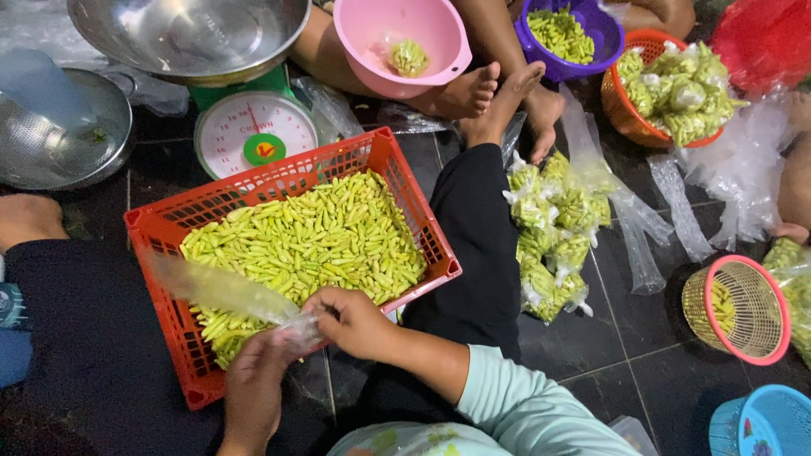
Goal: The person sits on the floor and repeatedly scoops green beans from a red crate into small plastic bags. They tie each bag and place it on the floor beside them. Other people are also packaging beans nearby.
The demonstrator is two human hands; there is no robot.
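Note:
A red plastic crate (405, 181) full of small yellow-green flower buds (312, 236) sits on the dark tiled floor between my legs. My left hand (258, 380) and my right hand (351, 319) meet at the crate's near edge. Both pinch the mouth of a thin clear plastic bag (224, 291), which stretches empty and slack to the left over the buds. My right sleeve is pale green.
Filled, tied bags of buds (549, 236) lie in a pile right of my leg. A weighing scale (253, 127) with a steel pan stands behind the crate, next to a metal colander (63, 131). Pink (405, 42), purple and orange baskets and another person's feet (498, 93) are beyond.

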